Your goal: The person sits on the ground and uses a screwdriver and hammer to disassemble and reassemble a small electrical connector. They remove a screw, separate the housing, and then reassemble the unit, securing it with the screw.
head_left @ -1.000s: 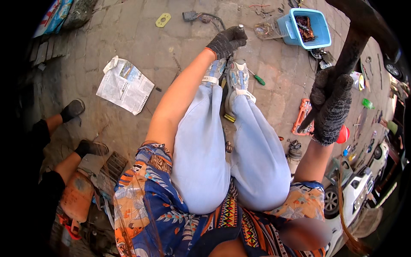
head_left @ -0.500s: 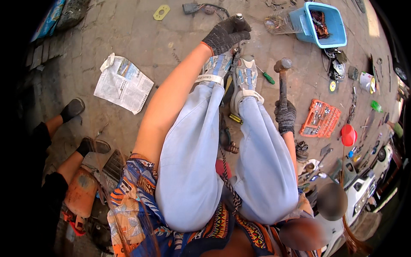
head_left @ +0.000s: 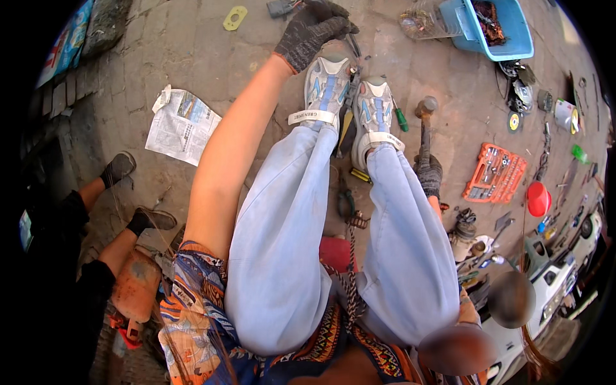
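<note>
My left hand (head_left: 314, 35), in a dark knit glove, reaches past my left shoe at the top edge. Its fingers are curled, and what they hold, if anything, is hidden. My right hand (head_left: 428, 176), also gloved, grips the handle of a hammer (head_left: 426, 108) beside my right leg, head pointing away from me. A green-handled screwdriver (head_left: 401, 119) lies between the hammer and my right shoe (head_left: 376, 106). Close to my left hand are a dark connector with wires (head_left: 280, 8) and a flat yellow plate with holes (head_left: 235, 18).
A newspaper sheet (head_left: 183, 126) lies left, near another person's feet (head_left: 151, 219) and a rusty orange tank (head_left: 136, 279). On the right are a blue bin (head_left: 471, 32) of copper-coloured scrap, an orange socket set (head_left: 494, 173), a red bowl (head_left: 538, 199) and scattered tools.
My left hand has gone up and left in the picture; the round metal end that showed at its fingers is out of sight. The hammer stays in my right hand, while the view has shifted slightly.
</note>
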Tool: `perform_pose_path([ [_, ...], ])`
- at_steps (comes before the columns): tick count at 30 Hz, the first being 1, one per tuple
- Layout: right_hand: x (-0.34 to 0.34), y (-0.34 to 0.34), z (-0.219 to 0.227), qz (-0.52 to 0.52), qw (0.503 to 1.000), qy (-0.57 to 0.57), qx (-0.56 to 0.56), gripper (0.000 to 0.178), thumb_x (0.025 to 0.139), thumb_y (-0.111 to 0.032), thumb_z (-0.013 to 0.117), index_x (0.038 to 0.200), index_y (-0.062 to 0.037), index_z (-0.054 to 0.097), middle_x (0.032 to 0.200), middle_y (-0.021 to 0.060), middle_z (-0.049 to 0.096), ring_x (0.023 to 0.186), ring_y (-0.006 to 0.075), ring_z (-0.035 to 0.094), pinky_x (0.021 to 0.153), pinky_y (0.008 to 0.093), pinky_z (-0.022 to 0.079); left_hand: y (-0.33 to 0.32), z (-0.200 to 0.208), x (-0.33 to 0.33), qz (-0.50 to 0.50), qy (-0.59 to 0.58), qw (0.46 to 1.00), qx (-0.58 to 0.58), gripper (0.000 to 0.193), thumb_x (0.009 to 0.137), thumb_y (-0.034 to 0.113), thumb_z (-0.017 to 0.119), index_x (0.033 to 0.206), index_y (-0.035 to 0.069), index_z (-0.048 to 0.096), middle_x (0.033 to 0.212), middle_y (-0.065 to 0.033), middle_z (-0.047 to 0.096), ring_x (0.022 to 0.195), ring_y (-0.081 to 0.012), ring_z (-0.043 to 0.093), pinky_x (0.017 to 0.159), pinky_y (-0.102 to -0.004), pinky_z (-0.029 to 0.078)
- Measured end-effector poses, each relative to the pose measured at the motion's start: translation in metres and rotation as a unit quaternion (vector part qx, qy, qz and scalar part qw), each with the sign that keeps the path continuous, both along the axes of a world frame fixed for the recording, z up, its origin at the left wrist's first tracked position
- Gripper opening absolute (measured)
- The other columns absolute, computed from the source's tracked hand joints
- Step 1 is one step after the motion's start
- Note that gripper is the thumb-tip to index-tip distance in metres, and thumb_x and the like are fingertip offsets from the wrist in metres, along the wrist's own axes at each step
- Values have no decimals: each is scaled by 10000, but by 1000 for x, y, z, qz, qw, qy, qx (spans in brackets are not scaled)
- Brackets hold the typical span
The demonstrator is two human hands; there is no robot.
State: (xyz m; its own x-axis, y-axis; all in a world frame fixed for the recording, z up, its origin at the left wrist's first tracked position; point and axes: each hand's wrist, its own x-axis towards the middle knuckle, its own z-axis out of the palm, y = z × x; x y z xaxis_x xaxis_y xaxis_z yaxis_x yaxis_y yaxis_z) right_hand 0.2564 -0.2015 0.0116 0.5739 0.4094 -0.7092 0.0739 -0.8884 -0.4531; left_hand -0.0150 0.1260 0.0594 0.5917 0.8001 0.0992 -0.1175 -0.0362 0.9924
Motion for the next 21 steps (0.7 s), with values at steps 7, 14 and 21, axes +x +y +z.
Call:
perform_pose_path([
  [7,-2,-6,-1,165,970,-170,-60,444,911,-451,541,911,-16,634,778,183,643,710,337,614,658,431,471,-18,7,15,85,-69,984,-138,53,830,72,618,847,37,582,722,-35,536,679,-122,517,625,-265,437],
  [14,9,-35,-33,239,955,-161,-65,368,886,-401,564,932,-46,650,903,207,658,862,377,628,763,463,472,-11,-33,23,41,268,961,50,184,833,230,657,877,54,625,780,-47,607,690,-149,550,641,-287,441],
  [21,-18,49,27,258,869,-390,159,249,861,-280,613,998,-76,653,919,143,657,933,320,598,847,416,463,-27,-62,27,-84,478,874,1,423,713,417,707,973,83,711,922,-135,700,849,-265,667,771,-376,506],
])
